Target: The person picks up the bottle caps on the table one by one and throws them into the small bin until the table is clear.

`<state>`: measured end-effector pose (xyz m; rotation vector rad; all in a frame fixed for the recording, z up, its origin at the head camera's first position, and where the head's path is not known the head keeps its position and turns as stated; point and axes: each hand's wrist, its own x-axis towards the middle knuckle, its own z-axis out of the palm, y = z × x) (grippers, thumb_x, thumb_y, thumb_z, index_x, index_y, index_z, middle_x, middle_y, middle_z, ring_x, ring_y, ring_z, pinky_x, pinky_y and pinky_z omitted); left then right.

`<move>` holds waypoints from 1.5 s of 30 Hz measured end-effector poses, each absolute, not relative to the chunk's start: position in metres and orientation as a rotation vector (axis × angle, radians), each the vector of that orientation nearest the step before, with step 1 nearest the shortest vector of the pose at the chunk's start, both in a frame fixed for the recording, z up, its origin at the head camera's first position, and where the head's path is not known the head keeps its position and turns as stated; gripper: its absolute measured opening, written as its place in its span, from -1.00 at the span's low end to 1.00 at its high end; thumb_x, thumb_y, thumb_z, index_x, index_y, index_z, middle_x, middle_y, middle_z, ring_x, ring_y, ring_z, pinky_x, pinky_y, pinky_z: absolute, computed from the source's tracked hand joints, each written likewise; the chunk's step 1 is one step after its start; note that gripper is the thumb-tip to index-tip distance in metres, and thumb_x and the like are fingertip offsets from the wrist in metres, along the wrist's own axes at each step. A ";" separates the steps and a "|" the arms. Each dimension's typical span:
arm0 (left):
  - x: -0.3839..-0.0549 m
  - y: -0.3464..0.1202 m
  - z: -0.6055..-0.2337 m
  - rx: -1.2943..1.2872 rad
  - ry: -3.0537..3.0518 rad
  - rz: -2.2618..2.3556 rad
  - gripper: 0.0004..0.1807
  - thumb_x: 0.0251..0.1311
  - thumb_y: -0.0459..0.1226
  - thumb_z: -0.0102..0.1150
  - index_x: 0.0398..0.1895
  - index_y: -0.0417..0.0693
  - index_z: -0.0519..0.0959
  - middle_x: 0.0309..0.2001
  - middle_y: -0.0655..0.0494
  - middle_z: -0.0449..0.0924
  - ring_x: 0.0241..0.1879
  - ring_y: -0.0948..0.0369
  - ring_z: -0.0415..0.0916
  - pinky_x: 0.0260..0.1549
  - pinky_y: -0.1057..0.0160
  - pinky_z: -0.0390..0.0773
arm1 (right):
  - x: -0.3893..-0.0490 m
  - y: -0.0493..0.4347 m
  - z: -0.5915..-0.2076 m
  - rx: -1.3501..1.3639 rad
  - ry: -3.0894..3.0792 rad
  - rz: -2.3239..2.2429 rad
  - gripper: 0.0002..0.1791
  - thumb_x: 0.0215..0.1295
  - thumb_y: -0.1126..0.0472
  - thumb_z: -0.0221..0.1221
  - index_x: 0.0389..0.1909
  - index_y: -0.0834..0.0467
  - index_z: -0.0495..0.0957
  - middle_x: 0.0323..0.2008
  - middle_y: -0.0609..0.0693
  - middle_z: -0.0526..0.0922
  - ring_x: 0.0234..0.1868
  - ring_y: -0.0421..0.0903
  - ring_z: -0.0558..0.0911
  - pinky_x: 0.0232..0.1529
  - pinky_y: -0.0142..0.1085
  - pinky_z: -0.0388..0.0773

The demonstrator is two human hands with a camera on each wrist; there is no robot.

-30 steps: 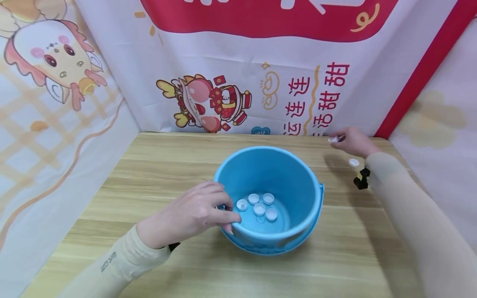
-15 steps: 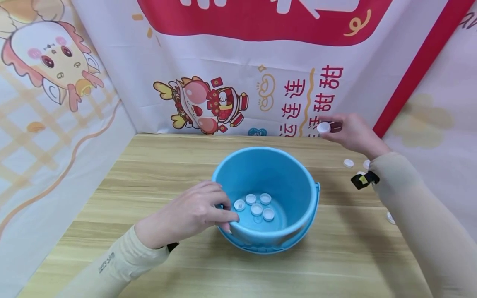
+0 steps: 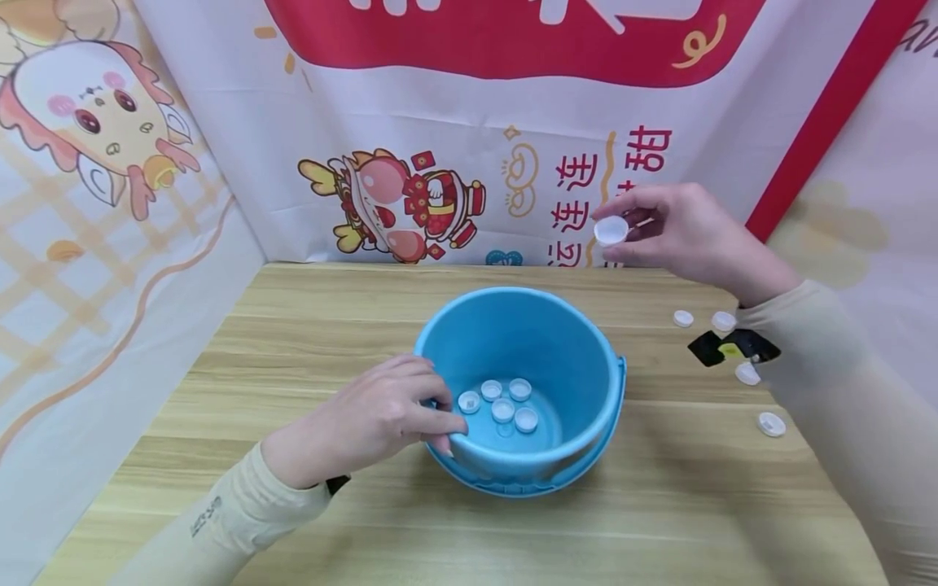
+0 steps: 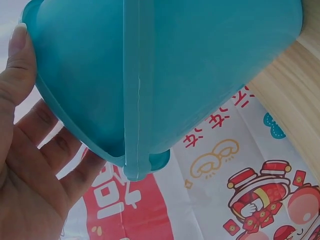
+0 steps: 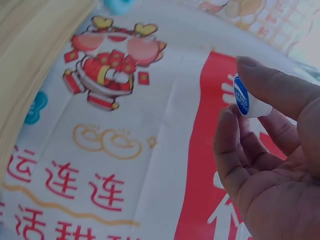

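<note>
A blue bucket (image 3: 513,464) stands upright on the table, with several white bottle caps (image 3: 502,409) on its floor. My left hand (image 3: 366,419) grips the bucket's near left rim, thumb on one side and fingers on the other; the left wrist view shows the hand (image 4: 37,155) at that rim beside the handle (image 4: 138,85). Above the table's far right part, my right hand (image 3: 685,232) pinches a white bottle cap (image 3: 611,231) between thumb and fingers. In the right wrist view this cap (image 5: 245,97) shows a blue printed top.
Several more caps lie on the table at the right, among them one at the back (image 3: 683,318) and one nearer (image 3: 771,424). A printed cloth (image 3: 410,106) hangs behind the wooden table (image 3: 293,325), and side cloths flank it.
My right hand has risen from the table's far right with the cap and come left and nearer. The left hand keeps its hold on the bucket rim.
</note>
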<state>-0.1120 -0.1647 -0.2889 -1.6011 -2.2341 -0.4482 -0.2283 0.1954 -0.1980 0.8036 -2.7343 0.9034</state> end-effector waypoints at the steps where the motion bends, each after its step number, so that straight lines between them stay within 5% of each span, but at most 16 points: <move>1: -0.112 -0.165 -0.289 -1.601 -2.237 -0.448 -0.71 0.04 -0.06 0.41 -0.14 0.13 0.77 -0.30 0.16 0.63 -0.25 0.17 0.49 -0.19 0.19 0.56 | -0.226 0.193 -0.195 0.820 -2.730 0.901 -0.47 0.10 0.20 0.48 0.14 0.06 0.62 -0.05 0.01 0.66 -0.20 -0.06 0.63 -0.26 -0.54 0.56; 16: -0.113 -0.166 -0.289 -1.595 -2.267 -0.450 -0.71 0.06 -0.06 0.41 -0.13 0.14 0.77 -0.30 0.16 0.62 -0.23 0.18 0.49 -0.17 0.19 0.56 | -0.196 0.142 -0.196 1.137 -2.723 1.150 -0.50 0.10 0.18 0.47 0.11 0.10 0.64 -0.07 -0.05 0.70 -0.23 -0.12 0.70 -0.17 -0.27 0.65; 45: -0.113 -0.166 -0.288 -1.614 -2.269 -0.402 -0.67 -0.01 -0.08 0.47 -0.12 0.15 0.76 -0.28 0.17 0.63 -0.21 0.18 0.49 -0.15 0.17 0.56 | -0.193 0.098 -0.191 1.231 -2.692 1.308 -0.47 0.10 0.15 0.48 0.13 0.08 0.62 -0.04 -0.09 0.69 -0.16 -0.15 0.70 -0.13 -0.23 0.65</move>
